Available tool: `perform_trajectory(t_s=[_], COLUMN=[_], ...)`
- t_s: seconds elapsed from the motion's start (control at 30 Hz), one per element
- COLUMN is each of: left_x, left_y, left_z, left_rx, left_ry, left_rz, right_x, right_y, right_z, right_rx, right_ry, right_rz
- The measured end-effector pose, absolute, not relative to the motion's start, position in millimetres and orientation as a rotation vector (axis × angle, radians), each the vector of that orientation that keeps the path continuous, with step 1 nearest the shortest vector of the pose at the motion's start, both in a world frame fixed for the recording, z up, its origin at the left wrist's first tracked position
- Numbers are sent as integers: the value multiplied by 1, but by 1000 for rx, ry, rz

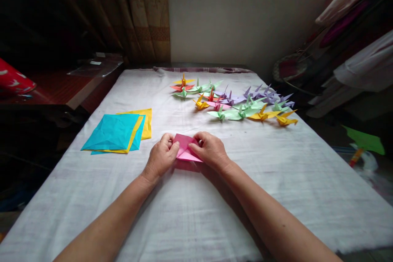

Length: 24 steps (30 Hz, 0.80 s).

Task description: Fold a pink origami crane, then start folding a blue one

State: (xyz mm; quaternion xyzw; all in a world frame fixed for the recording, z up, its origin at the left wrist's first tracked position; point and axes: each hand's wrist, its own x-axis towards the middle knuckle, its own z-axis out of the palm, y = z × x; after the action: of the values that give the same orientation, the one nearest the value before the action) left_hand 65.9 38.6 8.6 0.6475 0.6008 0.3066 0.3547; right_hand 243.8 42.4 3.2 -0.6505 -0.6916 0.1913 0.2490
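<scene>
pinches a folded pink paper (183, 142) from both sides, the left hand (162, 154) closed on its left edge with thumb on the upper face, the right hand (211, 150) closed on its right edge, thumb laid inward across the fold. holds the paper between the two grips, its middle bare between the thumbs, with a lighter triangular flap tapering toward the lower right, below the right thumb. cannot tell, at the near edge, whether touching the white cloth (184, 225) or just above it. has to the left, near the left hand but apart from it, a pile of blue and yellow sheets (113, 131), loosely overlapped. has beyond the right hand, well apart from the paper, a cluster of paper cranes (231, 100) in yellow, red, pink, green and purple, wings spread. farther out, shows a curtain (144, 16) and a pale wall (239, 16) behind the cloth, with hanging clothes (368, 65) to the right.
</scene>
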Motion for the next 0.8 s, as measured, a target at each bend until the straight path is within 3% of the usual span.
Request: perform_trajectory(t_s=[0.17, 0.63, 0.8], left_x=[65, 62, 64], left_y=[52, 53, 51], left_z=[2, 0, 1], left_rx=[1506, 1562, 1609], left_ry=[1389, 1495, 1533], left_rz=[811, 822, 857], right_x=[242, 243, 254], right_y=[47, 46, 46], right_z=[3, -6, -5], right_rx=[-1798, -1674, -1419], right_ry=[-1938, -1986, -1918], right_rz=[489, 467, 795])
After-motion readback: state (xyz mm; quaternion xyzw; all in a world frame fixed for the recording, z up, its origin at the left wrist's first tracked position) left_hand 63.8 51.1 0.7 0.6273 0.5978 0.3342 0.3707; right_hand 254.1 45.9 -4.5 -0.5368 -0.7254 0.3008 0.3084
